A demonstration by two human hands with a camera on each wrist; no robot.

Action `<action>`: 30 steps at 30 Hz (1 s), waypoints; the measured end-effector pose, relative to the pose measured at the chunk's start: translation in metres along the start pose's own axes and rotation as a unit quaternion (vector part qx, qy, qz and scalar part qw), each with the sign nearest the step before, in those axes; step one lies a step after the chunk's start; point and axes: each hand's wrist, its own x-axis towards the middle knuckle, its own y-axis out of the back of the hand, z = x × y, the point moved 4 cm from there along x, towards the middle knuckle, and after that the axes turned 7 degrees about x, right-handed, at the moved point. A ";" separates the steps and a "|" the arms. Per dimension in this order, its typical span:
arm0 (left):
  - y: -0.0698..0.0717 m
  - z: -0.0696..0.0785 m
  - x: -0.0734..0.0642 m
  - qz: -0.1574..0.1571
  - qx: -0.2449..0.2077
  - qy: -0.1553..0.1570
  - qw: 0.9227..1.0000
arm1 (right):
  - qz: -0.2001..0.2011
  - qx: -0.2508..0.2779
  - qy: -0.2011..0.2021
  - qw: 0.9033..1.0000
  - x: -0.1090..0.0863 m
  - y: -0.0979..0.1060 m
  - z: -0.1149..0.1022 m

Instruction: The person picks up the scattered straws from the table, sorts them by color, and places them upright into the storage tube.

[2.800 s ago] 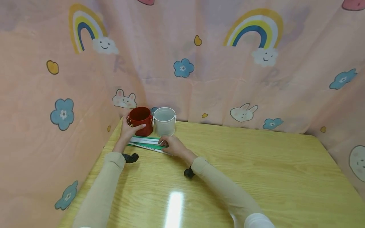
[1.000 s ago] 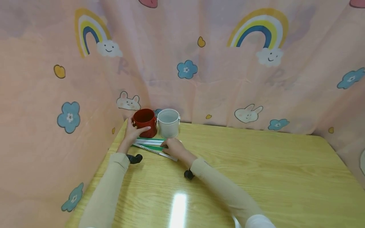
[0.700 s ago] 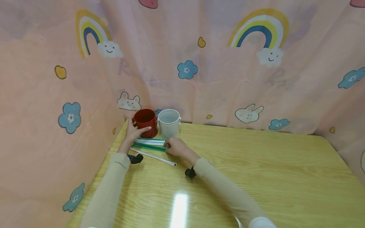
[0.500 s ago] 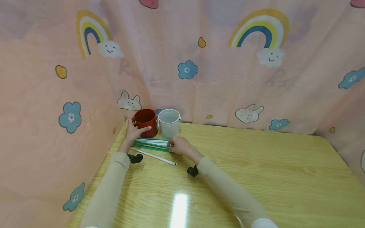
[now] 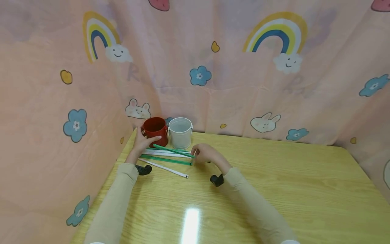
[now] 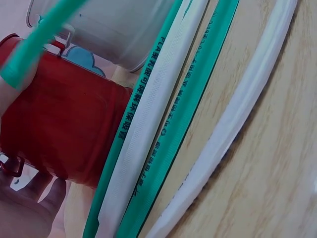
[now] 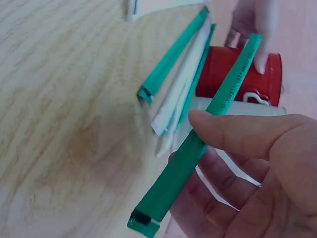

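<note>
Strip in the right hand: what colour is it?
Green strip with a black band near one end; clearest in the right wrist view.

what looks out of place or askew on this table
One long white wrapped straw slants away from the green and white wrapped straws bunched farther back, its right end splayed apart from them. Otherwise nothing stands out: the glossy red bucket and plain white bucket stand upright, and I see no spill or damage.

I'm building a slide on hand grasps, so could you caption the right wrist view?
Right hand pinches a green strip in the foreground; beyond it, the left hand holds a red bucket.
</note>
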 end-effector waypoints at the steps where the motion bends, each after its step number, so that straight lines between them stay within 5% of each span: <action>1: 0.000 0.000 0.000 0.001 0.000 -0.001 1.000 | 0.000 0.007 0.009 1.000 -0.001 0.002 0.000; 10: 0.001 -0.001 0.003 -0.007 0.007 0.008 1.000 | 0.004 0.092 0.090 0.992 -0.002 0.017 -0.007; 18: 0.000 0.001 0.001 -0.013 -0.002 0.009 1.000 | 0.034 0.124 0.094 0.987 0.004 0.024 -0.018; 30: 0.002 0.025 -0.011 -0.020 -0.023 0.006 1.000 | 0.082 0.203 0.134 0.967 0.028 0.040 -0.045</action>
